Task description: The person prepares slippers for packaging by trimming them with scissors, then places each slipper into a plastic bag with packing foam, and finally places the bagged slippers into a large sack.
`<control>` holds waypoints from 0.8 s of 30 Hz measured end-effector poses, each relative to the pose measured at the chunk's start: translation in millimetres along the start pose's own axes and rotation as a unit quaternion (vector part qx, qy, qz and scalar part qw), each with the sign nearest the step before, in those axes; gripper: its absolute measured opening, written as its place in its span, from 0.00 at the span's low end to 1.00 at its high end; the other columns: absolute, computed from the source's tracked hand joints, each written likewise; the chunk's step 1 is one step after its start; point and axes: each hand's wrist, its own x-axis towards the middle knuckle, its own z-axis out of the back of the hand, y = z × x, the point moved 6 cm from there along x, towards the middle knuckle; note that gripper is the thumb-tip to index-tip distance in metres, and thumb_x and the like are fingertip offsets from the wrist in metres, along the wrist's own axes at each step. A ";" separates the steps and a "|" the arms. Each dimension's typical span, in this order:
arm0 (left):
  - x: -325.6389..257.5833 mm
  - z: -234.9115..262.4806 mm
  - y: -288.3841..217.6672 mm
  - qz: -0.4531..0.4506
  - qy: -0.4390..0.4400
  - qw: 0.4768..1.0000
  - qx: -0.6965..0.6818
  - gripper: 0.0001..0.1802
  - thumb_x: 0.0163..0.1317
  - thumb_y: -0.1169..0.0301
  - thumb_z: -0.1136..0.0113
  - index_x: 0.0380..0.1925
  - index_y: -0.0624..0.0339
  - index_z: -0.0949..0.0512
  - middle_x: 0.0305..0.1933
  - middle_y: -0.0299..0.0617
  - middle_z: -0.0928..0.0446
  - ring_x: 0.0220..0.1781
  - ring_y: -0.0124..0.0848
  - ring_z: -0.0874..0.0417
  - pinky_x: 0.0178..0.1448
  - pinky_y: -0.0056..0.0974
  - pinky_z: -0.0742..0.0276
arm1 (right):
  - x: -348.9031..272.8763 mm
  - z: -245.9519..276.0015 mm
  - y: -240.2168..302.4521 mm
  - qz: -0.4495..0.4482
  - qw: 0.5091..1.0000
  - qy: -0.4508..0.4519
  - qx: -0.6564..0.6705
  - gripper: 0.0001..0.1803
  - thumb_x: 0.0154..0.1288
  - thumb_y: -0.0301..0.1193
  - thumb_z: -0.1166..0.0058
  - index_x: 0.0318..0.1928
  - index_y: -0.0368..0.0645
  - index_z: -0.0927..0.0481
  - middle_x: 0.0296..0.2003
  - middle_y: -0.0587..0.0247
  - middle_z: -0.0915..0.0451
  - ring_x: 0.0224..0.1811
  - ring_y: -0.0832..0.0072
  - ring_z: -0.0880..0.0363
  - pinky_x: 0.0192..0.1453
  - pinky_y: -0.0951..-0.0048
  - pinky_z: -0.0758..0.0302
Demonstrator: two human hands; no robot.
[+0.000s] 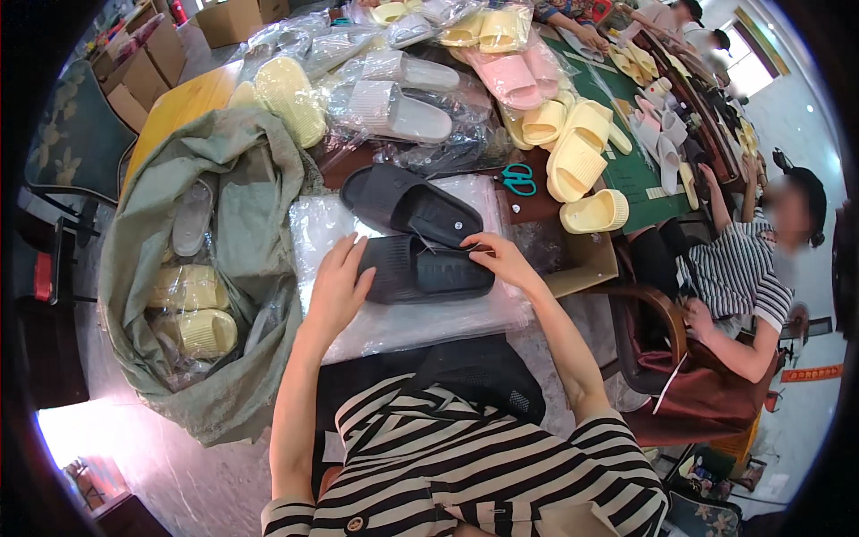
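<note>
Grey-green cloth formed a sack (125, 295) at left, its folds partly hiding bagged slippers (206, 334). Beside it, the left hand (335, 288) lay open, thumb against the near black slipper (390, 270), which sat with the far black slipper (394, 192) on clear plastic sheets (322, 331) over a brown table (535, 208). The right hand (501, 259) had its fingertips at the pair's edge, their grip impossible to tell. Rightward, a green mat (638, 179) bore pale slippers (668, 157); distant people (702, 38) were hard to make out.
</note>
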 end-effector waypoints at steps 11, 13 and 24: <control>43.4 -50.9 5.6 0.137 -0.032 0.983 0.117 0.61 0.51 0.38 0.32 0.77 0.47 0.55 0.76 0.71 0.56 0.77 0.68 0.54 0.75 0.67 0.57 | 28.3 10.0 28.6 0.019 0.991 -0.103 -0.082 0.09 0.63 0.25 0.45 0.43 0.40 0.16 0.35 0.52 0.19 0.45 0.54 0.19 0.52 0.59 0.24; 41.7 -59.2 20.9 0.152 -0.017 0.985 0.084 0.63 0.50 0.36 0.33 0.78 0.46 0.56 0.76 0.73 0.56 0.78 0.67 0.55 0.76 0.66 0.59 | 49.0 28.7 12.9 0.068 0.974 -0.178 -0.126 0.09 0.64 0.24 0.47 0.43 0.40 0.17 0.37 0.51 0.19 0.45 0.54 0.19 0.52 0.59 0.24; 38.7 -81.9 41.2 0.164 0.001 0.985 0.045 0.65 0.52 0.31 0.38 0.73 0.73 0.51 0.76 0.66 0.49 0.80 0.58 0.54 0.80 0.57 0.64 | 105.4 134.8 -74.4 0.057 0.846 -0.190 -0.494 0.29 0.56 0.14 0.53 0.61 0.41 0.28 0.51 0.48 0.24 0.52 0.49 0.22 0.55 0.53 0.25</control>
